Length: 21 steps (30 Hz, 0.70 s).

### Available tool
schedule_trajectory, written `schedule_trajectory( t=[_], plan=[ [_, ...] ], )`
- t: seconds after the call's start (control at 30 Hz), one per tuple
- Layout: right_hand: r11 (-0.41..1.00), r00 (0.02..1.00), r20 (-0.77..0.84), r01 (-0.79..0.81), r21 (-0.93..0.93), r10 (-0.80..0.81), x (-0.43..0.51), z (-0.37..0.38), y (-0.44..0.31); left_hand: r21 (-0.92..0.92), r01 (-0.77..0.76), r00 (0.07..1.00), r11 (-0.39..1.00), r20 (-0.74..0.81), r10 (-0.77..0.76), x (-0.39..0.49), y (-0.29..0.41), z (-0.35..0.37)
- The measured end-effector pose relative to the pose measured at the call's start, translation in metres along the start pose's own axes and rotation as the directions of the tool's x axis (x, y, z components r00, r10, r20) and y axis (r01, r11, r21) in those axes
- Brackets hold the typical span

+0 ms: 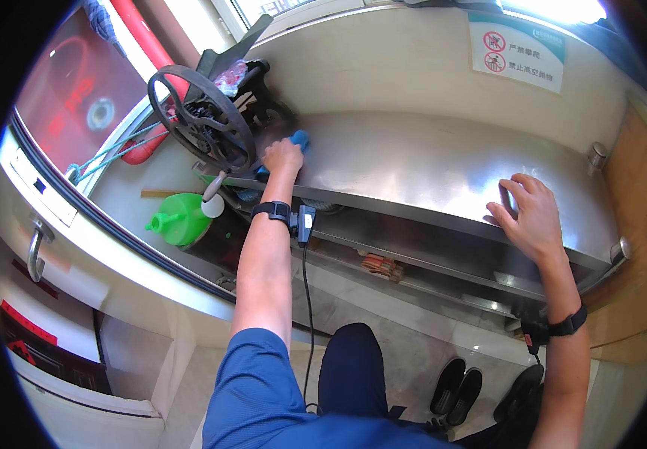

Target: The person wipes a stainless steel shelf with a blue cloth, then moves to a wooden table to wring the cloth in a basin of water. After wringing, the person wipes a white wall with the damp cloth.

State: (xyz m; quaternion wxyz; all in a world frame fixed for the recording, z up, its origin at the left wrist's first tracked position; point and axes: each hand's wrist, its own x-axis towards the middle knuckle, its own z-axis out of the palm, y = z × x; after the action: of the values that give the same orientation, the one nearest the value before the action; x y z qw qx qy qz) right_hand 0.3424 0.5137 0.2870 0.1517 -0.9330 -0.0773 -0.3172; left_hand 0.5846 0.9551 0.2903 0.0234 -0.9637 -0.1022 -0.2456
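Observation:
My left hand (284,155) is closed around a blue cloth (300,140) on the left end of a stainless steel table (402,151). Part of the cloth is hidden under the fingers. Just left of this hand stands an old machine with a large dark handwheel (242,132) and a wooden crank handle (214,186). My right hand (531,216) is over the table's front right part, thumb and fingers apart. A dark reflection or shadow shows between them, and I see nothing held. Whether its fingertips touch the steel I cannot tell.
A green plastic jug (180,219) sits below the handwheel. Shelves under the table hold a reddish bundle (380,265). Black shoes (455,391) lie on the floor. A cable (306,314) hangs from my left wrist. A wooden panel (632,219) bounds the right side.

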Motion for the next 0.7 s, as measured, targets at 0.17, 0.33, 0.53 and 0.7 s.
schedule_trajectory(
  t=[0.17,0.33,0.53,0.7],
  plan=[
    [0.997,0.999,-0.033,-0.024,0.076,0.027,0.0,0.001,0.003,-0.201,-0.542,0.826,0.816,0.052,0.561,-0.096,0.128,-0.073],
    [0.992,0.997,-0.067,-0.029,0.12,0.038,-0.002,0.0,0.011,-0.401,-0.584,0.806,0.706,-0.186,0.561,-0.154,0.165,-0.079],
    [0.991,0.998,-0.041,-0.04,0.129,0.045,0.002,0.006,0.002,-0.128,-0.119,0.992,0.985,0.015,0.122,-0.076,0.027,-0.047],
    [0.989,0.991,-0.121,-0.035,0.141,0.053,-0.001,0.008,0.012,-0.361,-0.317,0.947,0.877,-0.076,0.311,-0.118,0.113,-0.062]
  ],
)
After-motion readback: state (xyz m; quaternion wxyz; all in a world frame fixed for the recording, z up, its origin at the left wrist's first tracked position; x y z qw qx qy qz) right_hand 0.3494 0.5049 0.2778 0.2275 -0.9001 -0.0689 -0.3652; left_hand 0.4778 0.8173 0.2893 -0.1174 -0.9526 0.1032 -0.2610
